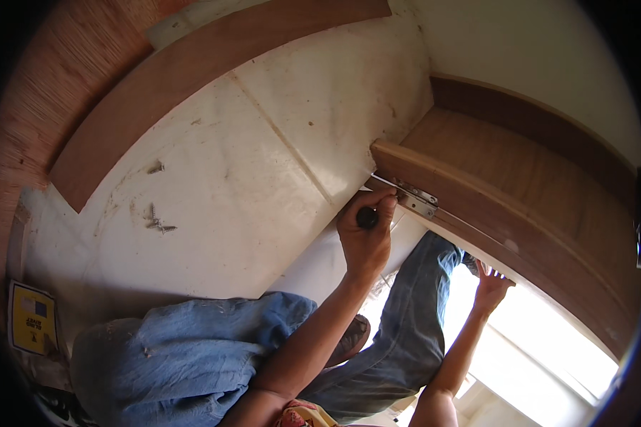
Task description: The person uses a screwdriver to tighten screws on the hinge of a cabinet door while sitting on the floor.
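Note:
My left hand [367,238] is closed around a tool with a dark round handle end [367,218], which looks like a screwdriver. Its thumb and fingertips are beside a metal hinge-like bracket [421,202] with holes, fixed at the edge of a brown wooden box section [506,206]. A thin metal strip or shaft shows just above the fingers; which it is I cannot make out. Lower on the right, my right hand [489,290] grips the bottom edge of the same wooden section, its fingertips partly hidden and washed out by glare.
Several loose screws [154,217] lie on the pale, stained surface [263,185] at left. A curved-looking brown wooden strip [192,78] rests beyond them. A yellow box [33,318] stands at the far left. My jeans-clad legs [192,349] are below; bright light comes in at lower right.

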`<state>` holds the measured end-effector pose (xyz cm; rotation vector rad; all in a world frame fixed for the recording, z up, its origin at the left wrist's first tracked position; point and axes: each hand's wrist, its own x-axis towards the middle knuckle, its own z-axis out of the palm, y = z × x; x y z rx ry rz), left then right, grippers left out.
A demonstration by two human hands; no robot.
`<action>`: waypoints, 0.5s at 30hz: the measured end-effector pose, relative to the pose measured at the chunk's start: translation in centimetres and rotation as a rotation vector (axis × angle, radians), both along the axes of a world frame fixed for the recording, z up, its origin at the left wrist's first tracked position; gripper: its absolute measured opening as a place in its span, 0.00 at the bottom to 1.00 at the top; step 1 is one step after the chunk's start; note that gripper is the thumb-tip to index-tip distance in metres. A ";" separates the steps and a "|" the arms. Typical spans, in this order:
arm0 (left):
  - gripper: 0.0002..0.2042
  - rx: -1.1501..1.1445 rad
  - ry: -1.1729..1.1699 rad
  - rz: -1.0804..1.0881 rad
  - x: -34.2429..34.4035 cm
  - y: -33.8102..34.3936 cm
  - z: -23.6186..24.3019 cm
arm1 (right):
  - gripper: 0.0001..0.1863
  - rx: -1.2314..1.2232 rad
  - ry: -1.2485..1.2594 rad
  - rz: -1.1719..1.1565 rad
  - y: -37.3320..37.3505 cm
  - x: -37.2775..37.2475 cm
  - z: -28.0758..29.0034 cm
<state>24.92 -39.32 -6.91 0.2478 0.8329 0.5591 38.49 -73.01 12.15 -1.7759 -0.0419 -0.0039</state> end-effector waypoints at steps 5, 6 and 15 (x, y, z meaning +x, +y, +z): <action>0.08 -0.013 0.005 -0.019 0.1 -0.2 -0.6 | 0.30 0.039 -0.047 -0.114 1.0 -1.7 -0.8; 0.08 -0.015 0.002 -0.021 0.2 -0.2 -0.5 | 0.30 0.037 -0.051 -0.116 0.7 -1.8 -0.6; 0.05 -0.019 -0.077 0.069 0.7 0.1 -0.9 | 0.23 0.140 0.014 0.087 -0.6 -1.6 0.0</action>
